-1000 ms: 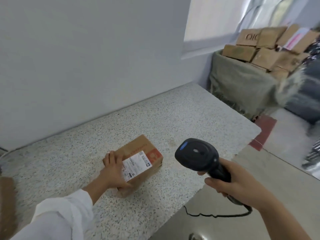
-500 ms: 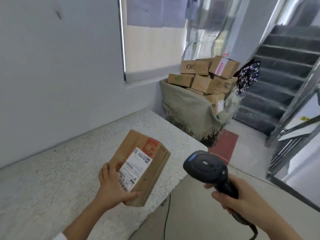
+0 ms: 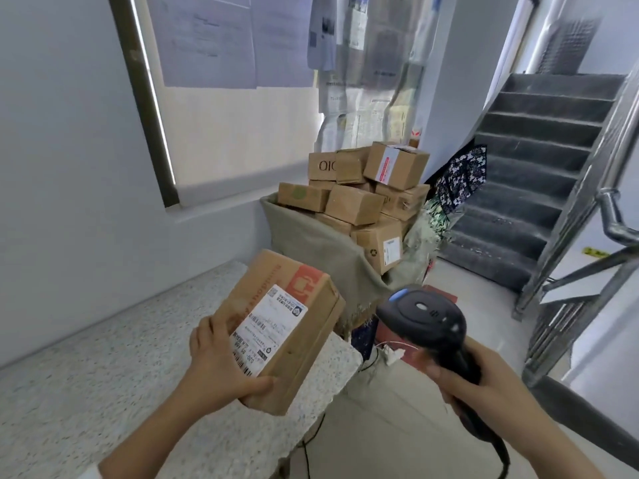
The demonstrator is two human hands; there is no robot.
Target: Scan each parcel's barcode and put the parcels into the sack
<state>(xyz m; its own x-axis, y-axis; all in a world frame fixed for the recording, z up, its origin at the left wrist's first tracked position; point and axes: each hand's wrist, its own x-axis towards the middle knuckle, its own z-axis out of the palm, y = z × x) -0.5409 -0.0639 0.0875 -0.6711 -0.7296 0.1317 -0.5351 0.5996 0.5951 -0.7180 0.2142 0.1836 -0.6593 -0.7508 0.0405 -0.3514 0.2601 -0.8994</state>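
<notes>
- Holding the parcel (image 3: 294, 319), label up, over the corner of the counter (image 3: 103, 375), the left grip (image 3: 216, 371) curls round the near end.
- Right grip (image 3: 484, 378) holds the scanner (image 3: 425, 316) by its handle, just right of the parcel.
- Sack (image 3: 311, 243) stands beyond, heaped with boxes (image 3: 352, 203).

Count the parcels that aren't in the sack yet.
1: the parcel gripped by the left hand over the counter edge, label up. The other parcels visible are piled in the sack; more may lie off-frame.

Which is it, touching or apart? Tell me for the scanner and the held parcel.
Apart. The head view shows a strip of the sack between the scanner and the parcel.
</notes>
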